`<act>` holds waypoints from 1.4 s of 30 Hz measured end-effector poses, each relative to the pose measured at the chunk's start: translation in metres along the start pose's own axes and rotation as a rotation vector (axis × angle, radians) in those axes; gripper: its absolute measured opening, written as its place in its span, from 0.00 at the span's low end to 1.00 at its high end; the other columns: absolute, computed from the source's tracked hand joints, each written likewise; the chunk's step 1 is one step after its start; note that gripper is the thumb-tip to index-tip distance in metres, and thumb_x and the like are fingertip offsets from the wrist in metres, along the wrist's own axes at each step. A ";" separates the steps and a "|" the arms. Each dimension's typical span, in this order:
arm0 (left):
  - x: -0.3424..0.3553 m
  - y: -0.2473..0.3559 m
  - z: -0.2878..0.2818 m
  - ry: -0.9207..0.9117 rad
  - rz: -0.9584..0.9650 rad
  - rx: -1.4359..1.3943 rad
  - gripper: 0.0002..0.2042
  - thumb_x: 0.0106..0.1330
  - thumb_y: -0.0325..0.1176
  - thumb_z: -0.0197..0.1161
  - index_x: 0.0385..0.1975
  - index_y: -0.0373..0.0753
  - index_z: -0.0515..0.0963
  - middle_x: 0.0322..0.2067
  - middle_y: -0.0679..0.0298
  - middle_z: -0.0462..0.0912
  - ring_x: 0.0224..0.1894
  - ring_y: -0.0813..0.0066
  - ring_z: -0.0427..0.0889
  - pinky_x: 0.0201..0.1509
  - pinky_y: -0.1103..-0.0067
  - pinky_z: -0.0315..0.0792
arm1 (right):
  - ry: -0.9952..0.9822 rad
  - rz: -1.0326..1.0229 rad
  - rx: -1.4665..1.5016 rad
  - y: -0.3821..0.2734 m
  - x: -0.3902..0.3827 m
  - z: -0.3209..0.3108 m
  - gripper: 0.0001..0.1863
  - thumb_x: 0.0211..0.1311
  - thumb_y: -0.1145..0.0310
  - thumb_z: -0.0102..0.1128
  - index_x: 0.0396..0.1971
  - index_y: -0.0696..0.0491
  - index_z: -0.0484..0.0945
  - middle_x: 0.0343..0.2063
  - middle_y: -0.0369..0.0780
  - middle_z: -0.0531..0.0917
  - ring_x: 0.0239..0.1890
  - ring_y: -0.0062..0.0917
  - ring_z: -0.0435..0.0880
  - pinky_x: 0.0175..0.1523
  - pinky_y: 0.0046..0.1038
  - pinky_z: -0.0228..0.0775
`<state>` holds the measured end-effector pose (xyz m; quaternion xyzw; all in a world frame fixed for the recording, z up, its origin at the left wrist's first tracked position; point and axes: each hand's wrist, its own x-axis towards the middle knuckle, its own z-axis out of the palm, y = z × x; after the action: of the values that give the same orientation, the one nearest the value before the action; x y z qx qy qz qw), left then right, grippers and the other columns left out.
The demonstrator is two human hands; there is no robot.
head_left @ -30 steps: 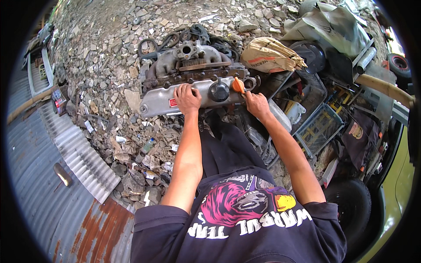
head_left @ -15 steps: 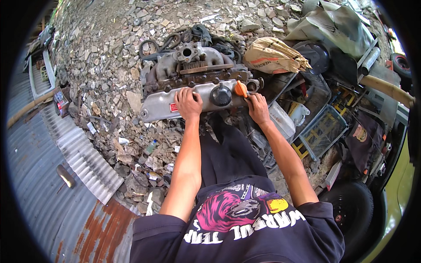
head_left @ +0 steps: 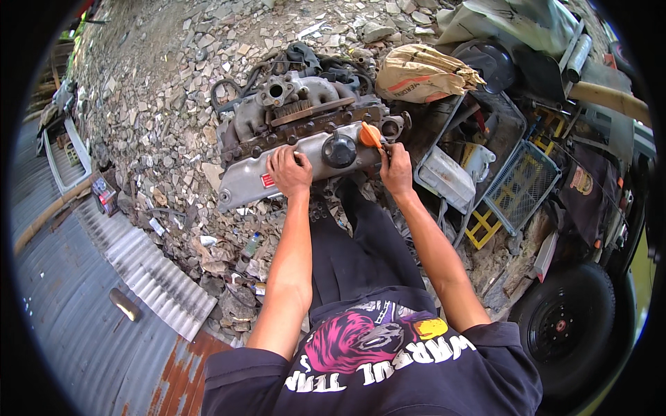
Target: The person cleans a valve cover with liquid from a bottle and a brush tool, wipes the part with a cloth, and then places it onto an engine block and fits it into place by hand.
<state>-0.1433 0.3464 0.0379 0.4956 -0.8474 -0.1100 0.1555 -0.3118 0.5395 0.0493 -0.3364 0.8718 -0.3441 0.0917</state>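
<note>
Cover (head_left: 243, 175) now slants more, red label (head_left: 268, 181) beside spread left hand (head_left: 290, 170); right hand (head_left: 396, 168) seemingly pinches orange piece (head_left: 369, 135).

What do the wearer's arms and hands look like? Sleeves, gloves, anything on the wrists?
Left hand and right hand ungloved; no watch or band visible on either wrist. Forearms bare. Short, dark, plain sleeves end above the elbows, part of a dark T-shirt printed in pink, white and yellow.
</note>
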 end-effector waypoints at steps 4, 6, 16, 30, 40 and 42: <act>0.002 0.001 0.000 -0.024 -0.007 -0.013 0.09 0.60 0.37 0.58 0.34 0.42 0.82 0.41 0.64 0.84 0.53 0.68 0.77 0.68 0.66 0.58 | -0.023 0.161 0.106 -0.011 0.000 -0.005 0.09 0.60 0.74 0.60 0.39 0.58 0.72 0.36 0.48 0.78 0.37 0.47 0.79 0.42 0.40 0.70; 0.002 0.005 -0.001 -0.044 -0.017 -0.025 0.10 0.60 0.39 0.59 0.34 0.43 0.82 0.40 0.65 0.84 0.54 0.68 0.76 0.68 0.66 0.57 | -0.034 0.161 0.096 -0.018 0.001 -0.012 0.12 0.60 0.73 0.60 0.43 0.59 0.73 0.37 0.49 0.78 0.38 0.47 0.79 0.43 0.39 0.71; 0.016 -0.041 -0.026 -0.416 0.220 -0.301 0.22 0.59 0.43 0.64 0.50 0.37 0.78 0.52 0.56 0.79 0.60 0.58 0.72 0.70 0.63 0.56 | -0.110 0.010 -0.312 -0.048 0.033 -0.019 0.14 0.60 0.61 0.63 0.34 0.58 0.80 0.33 0.49 0.80 0.37 0.47 0.81 0.41 0.44 0.72; 0.014 -0.196 -0.114 -0.426 0.013 -0.287 0.45 0.49 0.43 0.77 0.66 0.36 0.61 0.63 0.50 0.66 0.65 0.52 0.67 0.68 0.67 0.63 | 0.031 0.182 0.015 -0.161 -0.058 -0.028 0.16 0.60 0.60 0.65 0.37 0.60 0.82 0.34 0.50 0.82 0.37 0.42 0.83 0.44 0.37 0.74; 0.025 -0.212 -0.121 -0.571 0.057 -0.356 0.49 0.41 0.43 0.81 0.68 0.46 0.62 0.63 0.55 0.70 0.63 0.56 0.72 0.65 0.68 0.69 | 0.050 0.520 -0.069 -0.139 -0.268 -0.062 0.17 0.62 0.60 0.63 0.38 0.61 0.82 0.31 0.47 0.86 0.35 0.32 0.86 0.44 0.31 0.74; 0.032 -0.226 -0.120 -0.595 0.067 -0.429 0.48 0.41 0.42 0.81 0.67 0.48 0.64 0.62 0.55 0.72 0.62 0.56 0.73 0.64 0.67 0.70 | 0.017 0.628 -0.052 -0.141 -0.288 -0.068 0.17 0.62 0.60 0.62 0.38 0.62 0.82 0.33 0.49 0.86 0.38 0.38 0.86 0.46 0.34 0.75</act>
<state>0.0691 0.2050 0.0769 0.3699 -0.8290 -0.4193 0.0060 -0.0467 0.6877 0.1729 -0.0502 0.9422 -0.2796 0.1777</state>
